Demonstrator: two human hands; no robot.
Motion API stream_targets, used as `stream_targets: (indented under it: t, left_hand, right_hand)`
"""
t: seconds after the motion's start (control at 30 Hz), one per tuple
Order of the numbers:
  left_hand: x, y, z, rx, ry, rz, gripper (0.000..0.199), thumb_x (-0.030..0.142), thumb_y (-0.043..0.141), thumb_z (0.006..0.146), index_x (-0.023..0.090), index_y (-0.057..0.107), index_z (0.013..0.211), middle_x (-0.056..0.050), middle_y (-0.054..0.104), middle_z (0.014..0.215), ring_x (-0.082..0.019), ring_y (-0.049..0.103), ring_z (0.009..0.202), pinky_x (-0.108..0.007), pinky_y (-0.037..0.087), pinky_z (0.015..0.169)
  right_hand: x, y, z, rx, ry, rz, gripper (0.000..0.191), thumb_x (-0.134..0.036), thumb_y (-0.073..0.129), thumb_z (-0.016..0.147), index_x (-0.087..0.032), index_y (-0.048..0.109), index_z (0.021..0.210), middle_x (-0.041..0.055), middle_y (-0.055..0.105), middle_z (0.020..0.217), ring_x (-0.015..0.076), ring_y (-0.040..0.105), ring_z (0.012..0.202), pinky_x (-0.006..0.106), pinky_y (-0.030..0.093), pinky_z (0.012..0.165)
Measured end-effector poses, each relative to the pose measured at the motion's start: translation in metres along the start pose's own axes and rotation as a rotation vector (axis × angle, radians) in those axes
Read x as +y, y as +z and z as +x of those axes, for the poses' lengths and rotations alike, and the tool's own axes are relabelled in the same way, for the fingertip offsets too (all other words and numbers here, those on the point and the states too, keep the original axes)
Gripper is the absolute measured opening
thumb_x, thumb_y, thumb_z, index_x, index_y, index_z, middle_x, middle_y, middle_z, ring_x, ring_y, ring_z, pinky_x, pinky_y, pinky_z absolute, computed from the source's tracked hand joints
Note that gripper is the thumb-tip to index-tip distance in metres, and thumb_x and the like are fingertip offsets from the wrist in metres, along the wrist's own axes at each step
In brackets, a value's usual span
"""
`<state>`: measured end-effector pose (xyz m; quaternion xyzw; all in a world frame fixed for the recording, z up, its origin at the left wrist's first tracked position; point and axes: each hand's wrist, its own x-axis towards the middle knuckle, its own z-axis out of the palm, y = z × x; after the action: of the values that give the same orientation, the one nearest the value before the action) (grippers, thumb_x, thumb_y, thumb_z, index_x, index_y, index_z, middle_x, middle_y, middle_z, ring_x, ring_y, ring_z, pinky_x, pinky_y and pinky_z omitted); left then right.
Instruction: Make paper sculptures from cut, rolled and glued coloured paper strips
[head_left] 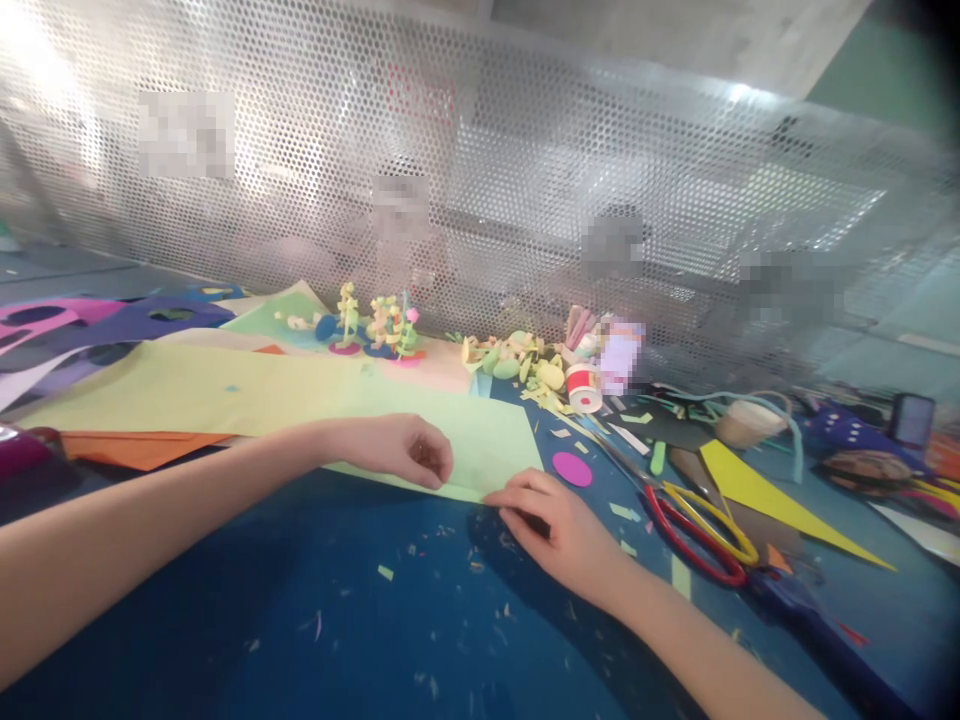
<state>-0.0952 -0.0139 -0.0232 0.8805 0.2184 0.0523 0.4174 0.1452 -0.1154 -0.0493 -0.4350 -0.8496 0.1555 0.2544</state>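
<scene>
A light green paper sheet (pixel 495 435) lies on the blue table, its near edge facing me. My left hand (pixel 394 450) rests on it, fingers curled and closed, with the fingertips down at that near edge. Close to the sheet's near right corner, my right hand (pixel 551 520) pinches the edge between thumb and fingers. A narrow strip along the near edge looks folded or doubled. The paper under my left hand is hidden.
Right of my right hand lie red-and-yellow-handled scissors (pixel 701 535), a magenta paper circle (pixel 572 469) and a yellow paper piece (pixel 795 505). Behind the sheet stand small paper figures (pixel 347 320) and a thread spool (pixel 583 388). A perforated metal screen (pixel 300 200) spans the back; blurred people show through it.
</scene>
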Motion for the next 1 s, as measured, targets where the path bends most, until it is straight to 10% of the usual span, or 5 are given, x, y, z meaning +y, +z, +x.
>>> stream_targets:
  t: [1.0]
  left_hand:
    - [0.008,-0.004,-0.002,-0.056,0.034,0.295,0.026,0.017,0.058,0.075,0.022,0.07,0.098,0.0,0.06,0.074,-0.01,0.055,0.067,-0.017,0.041,0.063]
  right_hand:
    - [-0.004,0.0,0.001,-0.034,-0.053,-0.078,0.031,-0.014,0.047,0.083,-0.023,0.065,0.107,0.0067,0.054,0.091,0.0154,0.054,0.081,0.03,0.047,0.073]
